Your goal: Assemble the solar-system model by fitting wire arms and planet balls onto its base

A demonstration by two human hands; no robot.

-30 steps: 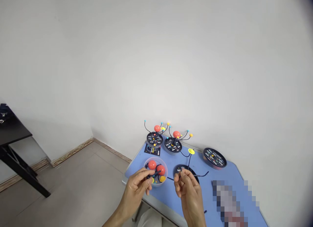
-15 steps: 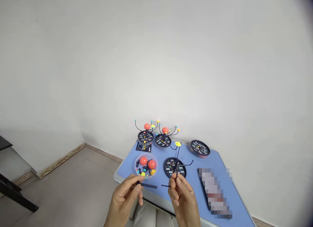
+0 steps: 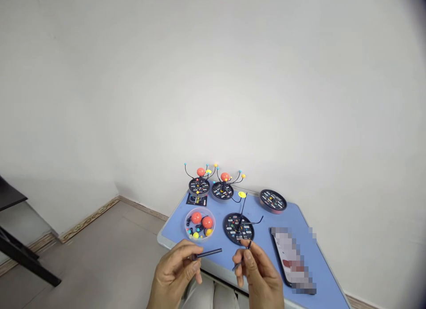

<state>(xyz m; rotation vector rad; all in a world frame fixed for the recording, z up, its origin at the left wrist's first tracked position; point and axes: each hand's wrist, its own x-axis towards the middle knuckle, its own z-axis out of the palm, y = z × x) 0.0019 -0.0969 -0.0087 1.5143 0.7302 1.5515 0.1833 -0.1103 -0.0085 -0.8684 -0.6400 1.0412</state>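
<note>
Between thumb and fingers, my left hand (image 3: 178, 270) pinches a straight black rod (image 3: 210, 253) that points right, with a wider ring-like end at the fingertips. My right hand (image 3: 259, 271) is closed on a thin black curved arm (image 3: 237, 266), partly hidden by the fingers. The two pieces are apart, above the table's front edge. Just beyond the hands lies a round black base (image 3: 229, 229) with printed labels, from which black arms rise and spread. To its left stands a clear bowl (image 3: 214, 227) with orange-red balls, small coloured balls and black parts.
Two solar system models (image 3: 200, 172) with red balls stand at the back of the blue table (image 3: 262, 255), beside a dark printed card (image 3: 196, 200). A closed round case (image 3: 273, 201) sits back right. A phone (image 3: 293, 264) with a blurred screen lies at the right.
My right hand has moved slightly right and turned, tilting the curved arm it holds. The rod in my left hand now slants upward to the right and has shifted slightly right.
</note>
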